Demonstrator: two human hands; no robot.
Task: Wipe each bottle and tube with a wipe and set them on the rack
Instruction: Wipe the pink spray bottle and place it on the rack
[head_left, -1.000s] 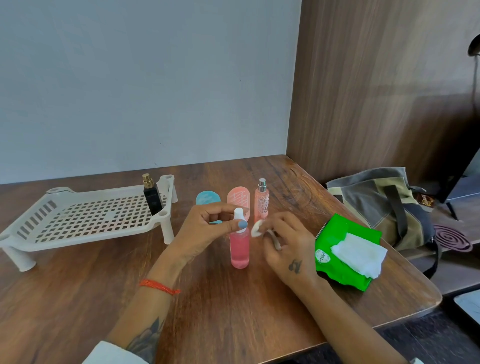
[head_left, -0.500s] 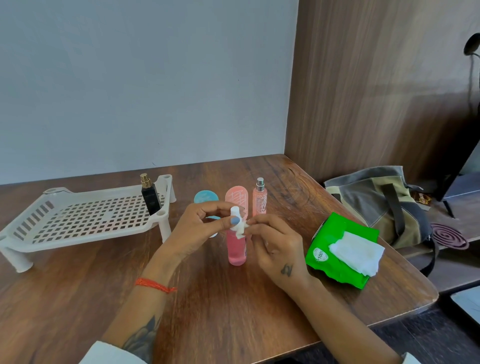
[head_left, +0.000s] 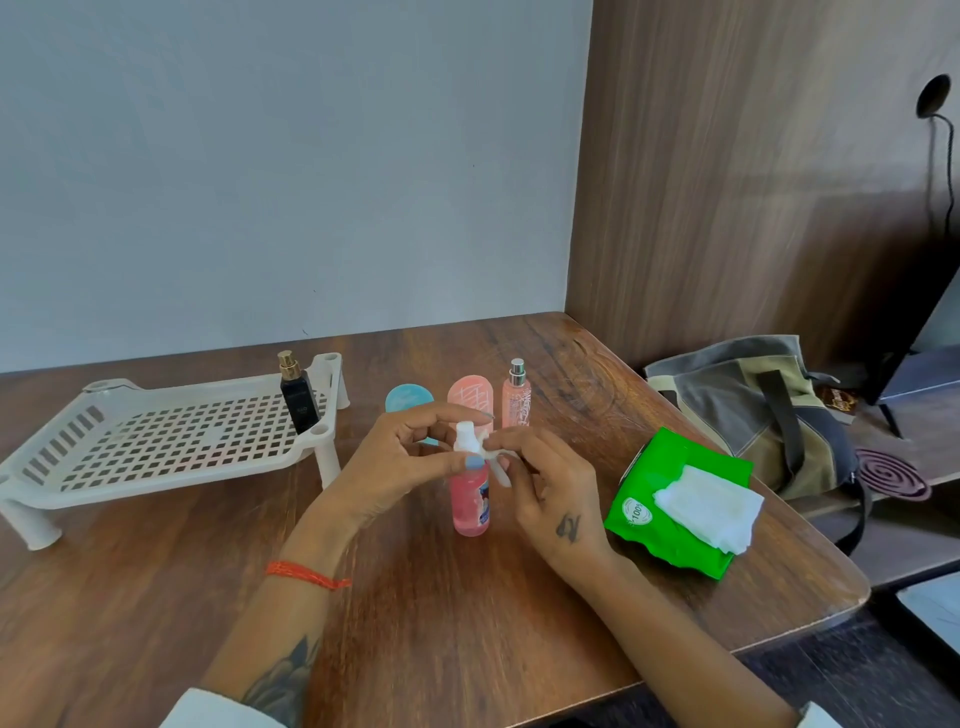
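A pink bottle (head_left: 469, 503) with a white cap stands upright on the wooden table (head_left: 467, 623). My left hand (head_left: 400, 467) grips its neck, thumb across the front. My right hand (head_left: 545, 483) pinches a small white wipe (head_left: 496, 462) against the cap. Behind them stand a blue tube (head_left: 409, 399), a pink tube (head_left: 470, 397) and a slim pink spray bottle (head_left: 516, 395). A black bottle with a gold top (head_left: 298, 397) stands at the right end of the white rack (head_left: 156, 447).
A green pack of wipes (head_left: 660, 519) with a white wipe pulled out of it lies at the right of the table. A grey and olive bag (head_left: 753, 405) and a purple coil (head_left: 891, 474) sit on a lower surface beyond the table's right edge.
My right hand has brought the wipe in from beside the bottle to its cap. My left hand keeps its grip on the neck.
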